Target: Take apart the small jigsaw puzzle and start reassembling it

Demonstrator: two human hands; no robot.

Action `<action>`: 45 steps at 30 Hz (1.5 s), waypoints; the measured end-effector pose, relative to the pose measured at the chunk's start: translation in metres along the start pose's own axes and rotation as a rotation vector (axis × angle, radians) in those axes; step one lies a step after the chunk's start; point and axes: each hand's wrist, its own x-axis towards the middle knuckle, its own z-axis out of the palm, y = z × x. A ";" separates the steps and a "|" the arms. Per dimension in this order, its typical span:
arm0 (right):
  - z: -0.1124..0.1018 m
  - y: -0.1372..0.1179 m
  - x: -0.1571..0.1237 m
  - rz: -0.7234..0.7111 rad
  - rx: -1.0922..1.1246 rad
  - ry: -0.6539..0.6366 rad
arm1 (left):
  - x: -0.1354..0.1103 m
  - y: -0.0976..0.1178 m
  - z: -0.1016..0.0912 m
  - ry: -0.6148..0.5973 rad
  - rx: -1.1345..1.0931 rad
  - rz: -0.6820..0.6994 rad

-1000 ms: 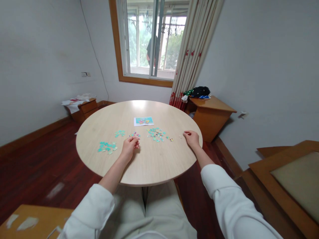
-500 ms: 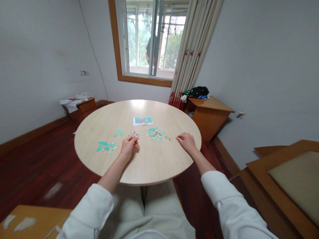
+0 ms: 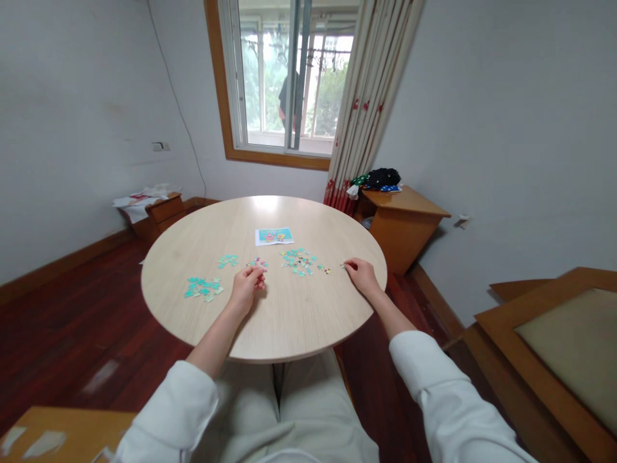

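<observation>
Nearest us is the front edge of the round worktop of pale wood grain (image 3: 289,328), with our two white sleeves reaching over it. Our left hand (image 3: 245,287) hangs low over the middle, fingers curled in and thumb drawn close to them. To its left lies a loose group of flat turquoise jigsaw pieces (image 3: 204,287).

Our right hand (image 3: 361,275) rests near the right edge, thumb and forefinger narrowed to a small gap. Just at those fingertips, on their left side, is one tiny pale jigsaw piece (image 3: 342,265); the right hand is by far the nearer of the two. At this size we cannot tell whether either hand grips anything or which way the piece's long axis points.

Farther left from that piece come a short row of dark and yellow jigsaw pieces (image 3: 328,271), then a wide pile of mixed turquoise jigsaw pieces (image 3: 299,262), all between our hands. Beyond our left fingertips sits a small pink and purple bunch of pieces (image 3: 259,261), with a smaller turquoise cluster (image 3: 228,260) to its left. Farthest back lies a white-edged turquoise picture sheet (image 3: 274,236), flat and broadside to us.
</observation>
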 end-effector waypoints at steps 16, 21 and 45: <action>0.007 -0.013 -0.016 -0.206 -0.171 -0.058 | 0.001 -0.002 -0.001 0.014 -0.024 0.011; 0.012 -0.029 -0.033 -0.232 -0.211 -0.273 | 0.002 -0.002 -0.002 0.019 -0.024 0.021; 0.001 -0.070 -0.037 -0.192 -0.455 -0.602 | 0.007 0.008 -0.010 0.372 -0.095 0.258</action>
